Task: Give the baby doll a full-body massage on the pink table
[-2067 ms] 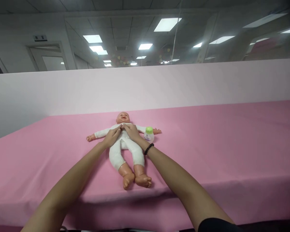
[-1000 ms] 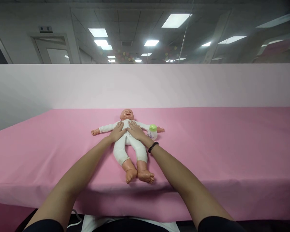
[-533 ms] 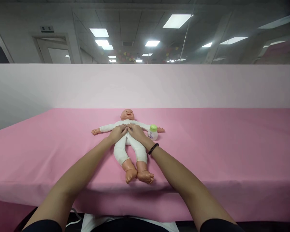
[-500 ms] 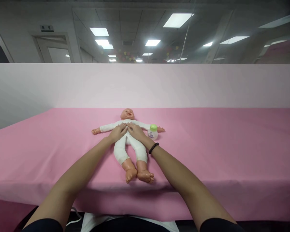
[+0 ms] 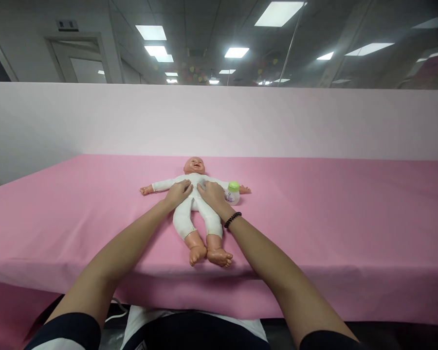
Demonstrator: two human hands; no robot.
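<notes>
A baby doll (image 5: 193, 202) with a white cloth body lies on its back, its arms spread and its feet towards me. On one side of its torso rests my left hand (image 5: 178, 192), open and palm down. My right hand (image 5: 212, 193) lies on the other side of the torso, open with the fingers slightly bent; its fingertips are partly hidden. A gap of white cloth shows between the two hands. Close beside my right hand stands a small clear bottle (image 5: 232, 196) with a green cap, in front of the doll's arm.
A pink cloth (image 5: 332, 214) covers the table and hangs over its front edge. Behind the table rises a low white partition (image 5: 219, 121), with glass panels above it. A white cable (image 5: 117, 311) shows below the front edge at the left.
My hands have moved apart across the doll's torso, from nearly touching at its middle towards its sides. My right fingers are more bent. The view has tilted down slightly.
</notes>
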